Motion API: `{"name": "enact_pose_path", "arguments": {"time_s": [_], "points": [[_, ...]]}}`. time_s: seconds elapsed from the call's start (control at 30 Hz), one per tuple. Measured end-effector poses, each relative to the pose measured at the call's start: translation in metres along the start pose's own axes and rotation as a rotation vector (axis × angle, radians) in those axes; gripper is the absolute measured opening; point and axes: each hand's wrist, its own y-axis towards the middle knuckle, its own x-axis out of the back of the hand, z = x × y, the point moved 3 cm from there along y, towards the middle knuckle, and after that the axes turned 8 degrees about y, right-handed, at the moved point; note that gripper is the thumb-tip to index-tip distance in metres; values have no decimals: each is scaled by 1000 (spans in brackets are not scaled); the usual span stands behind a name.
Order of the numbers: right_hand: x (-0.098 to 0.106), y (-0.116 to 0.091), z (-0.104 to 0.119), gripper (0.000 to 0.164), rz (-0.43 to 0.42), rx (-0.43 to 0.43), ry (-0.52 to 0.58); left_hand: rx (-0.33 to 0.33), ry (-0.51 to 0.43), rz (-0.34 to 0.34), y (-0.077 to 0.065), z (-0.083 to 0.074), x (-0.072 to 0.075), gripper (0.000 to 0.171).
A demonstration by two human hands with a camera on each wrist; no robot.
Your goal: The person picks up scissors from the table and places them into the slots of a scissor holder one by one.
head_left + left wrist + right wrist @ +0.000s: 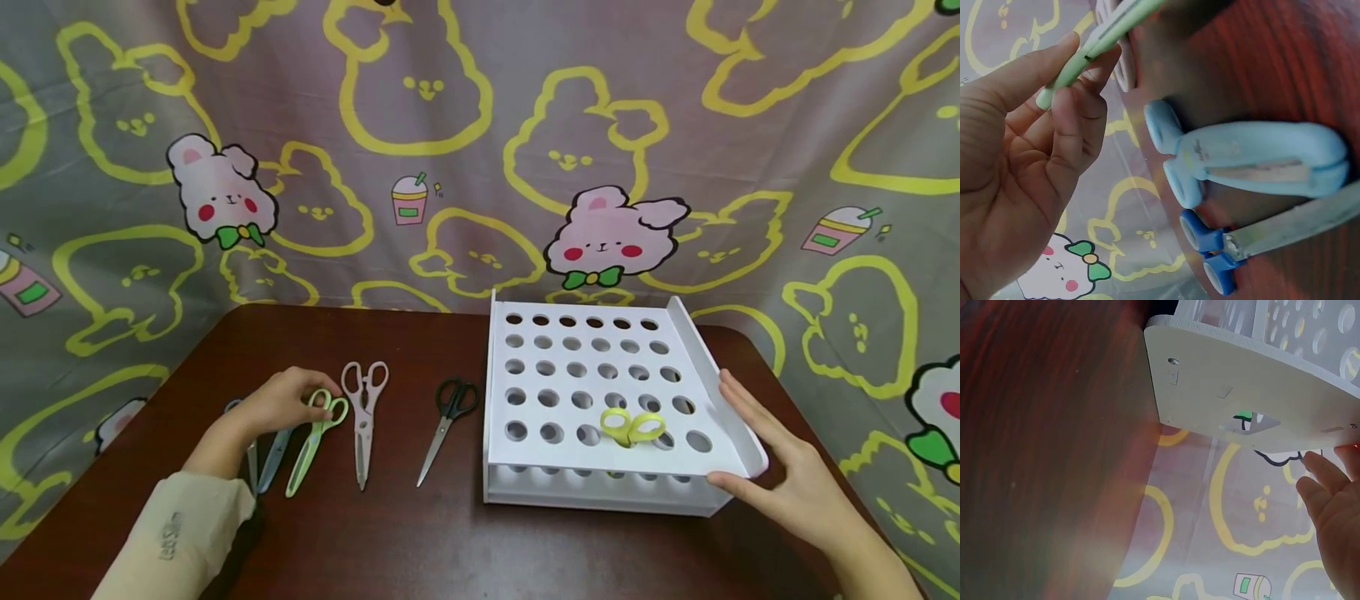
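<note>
My left hand (279, 406) pinches one handle loop of the light green scissors (306, 458) between thumb and fingers, blades pointing toward me. In the left wrist view the light blue scissors (1260, 150) and a blue-handled pair (1221, 256) lie on the table beside that hand, which partly covers them in the head view. At the right, my right hand (798, 475) rests with fairly straight fingers against the side panel of a white rack (562, 456) with rows of round holes. Yellow-green scissors (632, 427) stand in a front-row hole, loops up.
Pale pinkish scissors (363, 433) lie just right of the green pair. Farther right, black-handled scissors (442, 433) lie near the rack's left wall. A patterned cloth curtain (465, 192) hangs behind and beside the dark wooden table (360, 542).
</note>
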Motion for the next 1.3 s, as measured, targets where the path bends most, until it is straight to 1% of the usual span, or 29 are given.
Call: {"name": "enact_pose_path", "arguments": {"time_s": [0.17,0.3,0.5,0.63,0.7,0.97,1.1,1.3], "points": [[0,-1,-1,108,15,-47,1,6,-20,-3,-1,-4,3,24],[1,-1,-3,108,20,-68,3,13,-22,-17,-3,-7,9,26],[1,0,-2,108,14,-51,-3,10,-53,-34,-7,-13,16,28],[3,-1,2,109,8,-16,-17,-15,-70,-46,-9,-19,18,28],[3,-2,2,109,12,-16,-23,-28,-70,-55,-10,-24,19,28],[3,-1,0,109,30,-65,-22,-57,-24,-138,-14,-45,29,29],[2,1,0,109,26,-51,-23,-69,-16,-179,-16,-56,32,29],[2,2,-1,110,23,-39,-26,-107,6,-251,-20,-70,33,29]]}}
